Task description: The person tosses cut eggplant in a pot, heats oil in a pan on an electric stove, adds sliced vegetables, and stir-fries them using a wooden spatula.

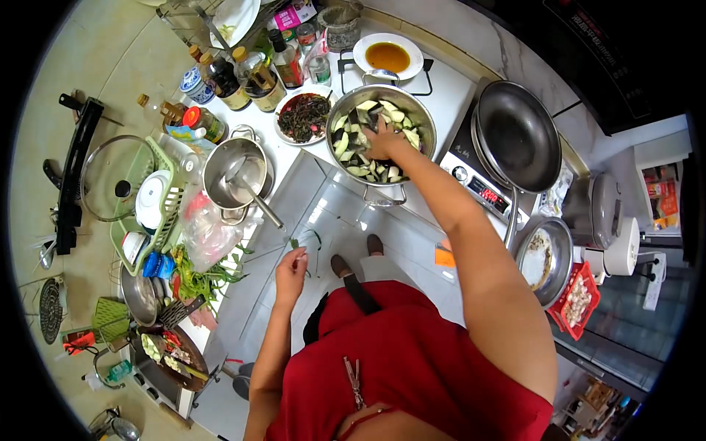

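Observation:
My right hand (pixel 384 140) reaches into a steel pot (pixel 428 125) on the white counter, its fingers down among cut eggplant pieces (pixel 344 145). Whether those fingers close on a piece is hidden. My left hand (pixel 292 266) is raised over the floor, its fingers pinched together around the end of a green stem (pixel 295 243). Left of the pot lies a plate of dark, reddish food (pixel 304 116). Behind the pot stands a white plate with brown liquid (pixel 387 57).
A black wok (pixel 518 136) sits on the cooktop at right, its handle towards me. To the left are a steel saucepan (pixel 235 175) with a ladle, bottles (pixel 259 79), green vegetables (pixel 202 275), a dish rack (pixel 118 239) and a chopping board (pixel 193 353).

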Action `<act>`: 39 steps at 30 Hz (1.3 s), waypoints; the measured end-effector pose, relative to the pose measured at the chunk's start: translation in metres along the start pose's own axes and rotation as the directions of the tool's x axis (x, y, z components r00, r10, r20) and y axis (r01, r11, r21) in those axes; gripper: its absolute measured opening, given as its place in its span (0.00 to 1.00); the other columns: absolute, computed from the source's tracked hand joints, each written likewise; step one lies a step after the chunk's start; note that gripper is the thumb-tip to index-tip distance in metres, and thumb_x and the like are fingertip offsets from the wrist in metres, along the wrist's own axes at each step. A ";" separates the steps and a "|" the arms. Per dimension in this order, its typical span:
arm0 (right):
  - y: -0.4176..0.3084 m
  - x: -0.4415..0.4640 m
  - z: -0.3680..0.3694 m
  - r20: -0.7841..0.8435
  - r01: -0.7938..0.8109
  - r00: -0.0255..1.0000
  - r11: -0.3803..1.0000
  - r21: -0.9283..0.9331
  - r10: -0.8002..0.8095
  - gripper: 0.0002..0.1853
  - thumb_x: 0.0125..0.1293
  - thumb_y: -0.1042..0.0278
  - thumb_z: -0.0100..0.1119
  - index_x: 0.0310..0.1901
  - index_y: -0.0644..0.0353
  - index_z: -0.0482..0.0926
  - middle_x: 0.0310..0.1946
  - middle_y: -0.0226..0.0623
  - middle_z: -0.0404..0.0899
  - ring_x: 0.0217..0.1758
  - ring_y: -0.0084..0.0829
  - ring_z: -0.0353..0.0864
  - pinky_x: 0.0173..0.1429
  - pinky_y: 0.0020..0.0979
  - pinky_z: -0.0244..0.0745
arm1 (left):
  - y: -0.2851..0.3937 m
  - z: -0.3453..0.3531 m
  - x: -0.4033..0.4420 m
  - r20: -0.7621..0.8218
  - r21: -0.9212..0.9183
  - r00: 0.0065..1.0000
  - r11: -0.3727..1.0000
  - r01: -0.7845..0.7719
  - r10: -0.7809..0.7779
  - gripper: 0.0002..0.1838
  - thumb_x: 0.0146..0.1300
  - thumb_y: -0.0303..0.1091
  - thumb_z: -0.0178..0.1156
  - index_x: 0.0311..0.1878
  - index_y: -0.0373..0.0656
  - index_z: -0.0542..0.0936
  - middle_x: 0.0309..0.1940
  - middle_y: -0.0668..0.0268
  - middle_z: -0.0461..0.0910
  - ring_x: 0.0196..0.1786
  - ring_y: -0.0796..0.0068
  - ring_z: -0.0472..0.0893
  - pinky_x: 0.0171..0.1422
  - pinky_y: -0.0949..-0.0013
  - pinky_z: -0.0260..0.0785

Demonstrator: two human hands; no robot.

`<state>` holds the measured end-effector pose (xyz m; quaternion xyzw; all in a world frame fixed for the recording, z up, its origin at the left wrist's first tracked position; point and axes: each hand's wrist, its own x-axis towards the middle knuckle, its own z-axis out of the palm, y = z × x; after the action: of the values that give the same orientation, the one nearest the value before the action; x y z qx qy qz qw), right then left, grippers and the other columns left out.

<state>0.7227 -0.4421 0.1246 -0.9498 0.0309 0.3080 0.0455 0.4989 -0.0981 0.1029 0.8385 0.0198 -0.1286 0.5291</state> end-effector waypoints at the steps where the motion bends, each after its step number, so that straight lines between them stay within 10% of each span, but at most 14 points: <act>1: 0.013 0.005 0.000 -0.011 0.119 0.993 0.993 0.000 -0.119 0.38 0.57 0.43 0.55 0.69 0.36 0.54 0.71 0.51 0.43 0.70 0.53 0.55 0.64 0.54 0.60 | 0.030 0.010 0.008 0.004 -0.016 0.999 0.998 -0.054 0.054 0.10 0.63 0.30 0.58 0.45 0.38 0.80 0.33 0.62 0.80 0.33 0.74 0.79 0.38 0.72 0.70; 4: 0.034 0.007 -0.015 -0.310 0.245 0.931 0.960 0.135 -0.194 0.17 0.60 0.64 0.50 0.51 0.55 0.74 0.51 0.50 0.74 0.41 0.54 0.80 0.46 0.47 0.76 | 0.122 0.031 0.042 0.000 0.114 0.929 0.923 -0.367 0.370 0.08 0.61 0.28 0.59 0.43 0.38 0.79 0.35 0.59 0.80 0.35 0.66 0.79 0.41 0.69 0.70; 6: 0.035 0.010 -0.007 -0.643 0.176 0.765 0.975 0.139 -0.046 0.13 0.59 0.71 0.48 0.47 0.57 0.74 0.46 0.46 0.75 0.36 0.52 0.81 0.41 0.44 0.77 | 0.150 0.057 0.078 -0.026 0.177 0.859 0.848 -0.499 0.511 0.07 0.59 0.25 0.59 0.40 0.38 0.79 0.36 0.58 0.79 0.38 0.58 0.79 0.43 0.65 0.71; 8: 0.038 0.024 -0.006 -0.648 0.158 0.753 0.987 0.010 -0.114 0.17 0.60 0.70 0.50 0.52 0.54 0.72 0.48 0.41 0.71 0.45 0.44 0.77 0.42 0.41 0.78 | 0.174 0.084 0.119 0.013 0.282 0.769 0.736 -0.616 0.639 0.10 0.58 0.24 0.58 0.44 0.37 0.77 0.40 0.56 0.79 0.45 0.54 0.77 0.49 0.62 0.70; 12: 0.031 0.044 0.009 -0.562 0.165 0.820 0.984 0.061 -0.103 0.23 0.61 0.68 0.50 0.59 0.43 0.69 0.51 0.33 0.70 0.57 0.41 0.67 0.52 0.43 0.74 | 0.167 0.133 0.211 0.242 0.689 0.781 0.465 -0.556 0.576 0.24 0.61 0.32 0.55 0.62 0.41 0.68 0.63 0.54 0.66 0.64 0.54 0.66 0.65 0.59 0.61; 15: 0.026 0.049 0.009 -0.590 0.125 0.805 0.990 0.063 -0.064 0.18 0.58 0.64 0.56 0.52 0.45 0.73 0.49 0.32 0.74 0.57 0.40 0.69 0.58 0.50 0.64 | 0.148 0.158 0.241 0.389 0.894 0.911 0.184 -0.409 0.137 0.30 0.64 0.43 0.49 0.68 0.42 0.61 0.71 0.56 0.54 0.70 0.59 0.61 0.69 0.55 0.58; 18: 0.048 0.057 0.017 -0.566 0.254 0.822 0.930 0.264 -0.064 0.17 0.53 0.64 0.60 0.48 0.45 0.75 0.44 0.32 0.78 0.53 0.37 0.73 0.56 0.45 0.64 | 0.143 0.164 0.251 0.418 0.869 0.908 0.294 -0.397 -0.010 0.31 0.63 0.42 0.52 0.67 0.41 0.61 0.71 0.57 0.54 0.70 0.58 0.60 0.68 0.58 0.59; 22: 0.070 0.055 0.017 -0.437 0.338 0.894 0.794 0.505 -0.103 0.15 0.50 0.66 0.61 0.42 0.47 0.77 0.35 0.31 0.80 0.45 0.34 0.79 0.52 0.37 0.67 | 0.168 0.151 0.256 0.316 0.664 0.949 0.713 -0.224 0.003 0.20 0.60 0.44 0.55 0.50 0.43 0.79 0.45 0.51 0.80 0.49 0.54 0.80 0.55 0.59 0.70; 24: 0.074 0.051 0.019 -0.429 0.346 0.899 0.746 0.569 -0.090 0.14 0.50 0.66 0.60 0.40 0.50 0.78 0.31 0.30 0.80 0.40 0.31 0.80 0.50 0.36 0.69 | 0.143 0.164 0.272 0.003 0.405 0.982 0.897 -0.175 0.191 0.15 0.58 0.43 0.54 0.38 0.41 0.81 0.34 0.48 0.81 0.41 0.47 0.80 0.48 0.53 0.71; 29: 0.064 0.036 0.023 -0.443 0.315 0.896 0.750 0.582 -0.033 0.22 0.48 0.65 0.63 0.49 0.52 0.77 0.33 0.30 0.80 0.40 0.30 0.80 0.48 0.35 0.71 | 0.119 0.177 0.295 0.088 0.388 0.992 0.914 -0.117 0.089 0.15 0.58 0.38 0.60 0.44 0.38 0.79 0.36 0.56 0.83 0.39 0.60 0.82 0.45 0.63 0.71; 32: 0.061 0.022 0.017 -0.474 0.311 0.880 0.773 0.553 -0.015 0.28 0.47 0.59 0.68 0.54 0.52 0.76 0.33 0.33 0.81 0.39 0.32 0.81 0.46 0.36 0.72 | 0.123 0.179 0.290 0.171 -0.197 0.984 0.980 -0.006 0.040 0.13 0.58 0.29 0.61 0.46 0.37 0.77 0.34 0.66 0.81 0.35 0.76 0.78 0.41 0.73 0.69; 34: 0.063 0.018 0.014 -0.438 0.285 0.899 0.746 0.602 0.009 0.29 0.47 0.57 0.69 0.53 0.53 0.76 0.33 0.35 0.81 0.39 0.33 0.81 0.46 0.37 0.72 | 0.149 0.173 0.275 0.196 -0.259 0.979 0.966 -0.003 0.056 0.13 0.59 0.24 0.59 0.48 0.36 0.77 0.33 0.70 0.78 0.34 0.82 0.74 0.41 0.78 0.67; 39: 0.070 0.019 0.025 -0.501 0.466 0.865 0.309 0.829 0.041 0.13 0.57 0.65 0.65 0.40 0.63 0.74 0.30 0.31 0.77 0.34 0.20 0.73 0.40 0.23 0.70 | 0.162 0.168 0.263 0.044 -0.042 0.922 0.923 -0.383 0.385 0.16 0.61 0.30 0.60 0.52 0.39 0.77 0.35 0.67 0.78 0.38 0.79 0.75 0.46 0.76 0.67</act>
<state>0.7179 -0.5096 0.0887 -0.7854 0.0806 0.0053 0.6137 0.7473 -0.3460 0.1151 0.8138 -0.1563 -0.0438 0.5580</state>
